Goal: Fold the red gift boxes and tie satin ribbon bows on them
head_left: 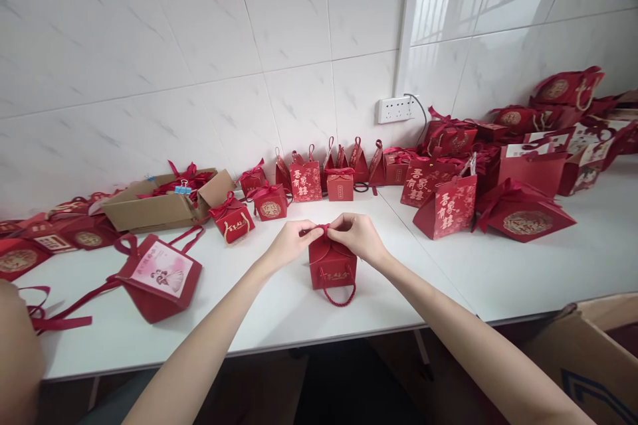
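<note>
A small red gift box [333,272] with gold lettering stands upright on the white table in front of me. Its red rope handle [339,302] hangs down the near face. At the box's top is a red ribbon [325,231], gathered in a small knot. My left hand [294,240] pinches the ribbon from the left side. From the right, my right hand [357,235] grips it between thumb and forefinger. The fingertips of both hands nearly meet and partly cover the ribbon.
Many red gift boxes line the wall, with a heap [558,113] at the right. A cardboard tray [149,209] of ribbons and a photo-printed box [162,275] lie left. Another person's arm [17,345] shows at the left edge. A carton [573,352] stands below right.
</note>
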The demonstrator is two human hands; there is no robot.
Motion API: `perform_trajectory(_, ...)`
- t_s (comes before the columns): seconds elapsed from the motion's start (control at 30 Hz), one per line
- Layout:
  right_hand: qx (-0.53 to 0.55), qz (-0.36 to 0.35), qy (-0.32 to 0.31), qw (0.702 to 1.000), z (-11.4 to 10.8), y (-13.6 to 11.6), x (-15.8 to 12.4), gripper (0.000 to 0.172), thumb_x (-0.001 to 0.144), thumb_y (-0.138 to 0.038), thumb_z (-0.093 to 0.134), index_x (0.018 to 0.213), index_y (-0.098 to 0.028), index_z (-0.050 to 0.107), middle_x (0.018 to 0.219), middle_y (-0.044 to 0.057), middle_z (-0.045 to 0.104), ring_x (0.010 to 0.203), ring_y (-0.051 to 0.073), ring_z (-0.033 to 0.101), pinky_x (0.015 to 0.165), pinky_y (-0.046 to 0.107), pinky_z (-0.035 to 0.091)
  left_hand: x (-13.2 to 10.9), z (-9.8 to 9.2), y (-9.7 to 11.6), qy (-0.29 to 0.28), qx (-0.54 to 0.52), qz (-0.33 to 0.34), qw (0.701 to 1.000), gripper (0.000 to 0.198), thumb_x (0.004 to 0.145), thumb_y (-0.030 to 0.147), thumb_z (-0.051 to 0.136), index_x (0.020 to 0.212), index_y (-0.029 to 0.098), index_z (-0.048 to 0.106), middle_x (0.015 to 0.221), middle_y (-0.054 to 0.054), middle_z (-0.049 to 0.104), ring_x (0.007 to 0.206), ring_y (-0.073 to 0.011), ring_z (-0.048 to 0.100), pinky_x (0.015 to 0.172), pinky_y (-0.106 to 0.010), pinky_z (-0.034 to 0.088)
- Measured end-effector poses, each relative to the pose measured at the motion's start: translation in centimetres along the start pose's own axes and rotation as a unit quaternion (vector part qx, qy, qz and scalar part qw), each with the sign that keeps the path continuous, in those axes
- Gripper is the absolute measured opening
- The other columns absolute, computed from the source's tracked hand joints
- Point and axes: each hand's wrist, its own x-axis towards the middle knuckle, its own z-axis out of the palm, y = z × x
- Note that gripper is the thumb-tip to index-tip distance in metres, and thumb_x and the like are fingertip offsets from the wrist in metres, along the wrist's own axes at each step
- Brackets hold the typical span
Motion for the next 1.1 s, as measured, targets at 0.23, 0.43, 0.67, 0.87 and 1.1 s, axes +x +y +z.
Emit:
perform_trajectory(0.23,0.012,-0.053,-0.069,0.996,-1.1,-0.1,0.7,0.007,0.073,-0.023,0.058,0.068,-0.019,0.061,0.068,0.000,0.065,0.069,0.015,0.060,0.074,0.031,0.049,0.2,0.7,-0.3,-0.021,-0.067,0.001,0.998,0.031,0.080,0.043,0.052,0.074,0.016,0.067,0.095,-0.007,0.062,0.090,-0.0203,0.057,0.082,-0.032,0.044)
perform_trajectory(0.43,-0.021,-0.091,-0.087,0.992,-1.1,0.1,0.6,0.008,0.079,-0.018,0.049,0.077,-0.020,0.057,0.074,-0.001,0.063,0.072,0.015,0.060,0.072,0.031,0.048,0.3,1.6,-0.9,-0.036,-0.236,-0.057,0.970,0.027,0.073,0.041,0.061,0.076,0.015,0.070,0.124,-0.009,0.053,0.108,-0.0241,0.054,0.090,-0.034,0.042)
perform_trajectory(0.67,-0.121,-0.238,-0.051,0.962,-1.1,0.8,-1.2,0.016,0.073,-0.008,0.046,0.073,-0.019,0.057,0.100,0.009,0.057,0.091,0.020,0.059,0.079,0.036,0.050,0.0,1.6,-0.7,-0.007,-0.285,-0.088,0.955,0.020,0.071,0.033,0.063,0.068,0.015,0.069,0.130,-0.009,0.052,0.116,-0.0261,0.049,0.091,-0.034,0.040)
perform_trajectory(0.87,-0.147,-0.222,-0.002,0.964,-0.7,1.1,-1.8,0.009,0.079,-0.026,0.060,0.074,-0.019,0.063,0.098,0.010,0.058,0.089,0.022,0.061,0.078,0.036,0.051,-0.2,1.6,-0.5,-0.010,-0.269,-0.081,0.960,0.023,0.072,0.036,0.061,0.072,0.015,0.070,0.133,-0.009,0.051,0.116,-0.0261,0.049,0.089,-0.033,0.041)
perform_trajectory(1.1,-0.132,-0.169,-0.017,0.977,-1.0,0.9,-1.2,0.012,0.079,-0.016,0.060,0.068,-0.020,0.064,0.091,0.006,0.060,0.087,0.019,0.061,0.080,0.033,0.049,-0.7,1.4,-0.3,0.062,-0.139,-0.048,0.987,0.023,0.077,0.034,0.054,0.065,0.018,0.067,0.129,-0.007,0.052,0.121,-0.0252,0.044,0.101,-0.037,0.033)
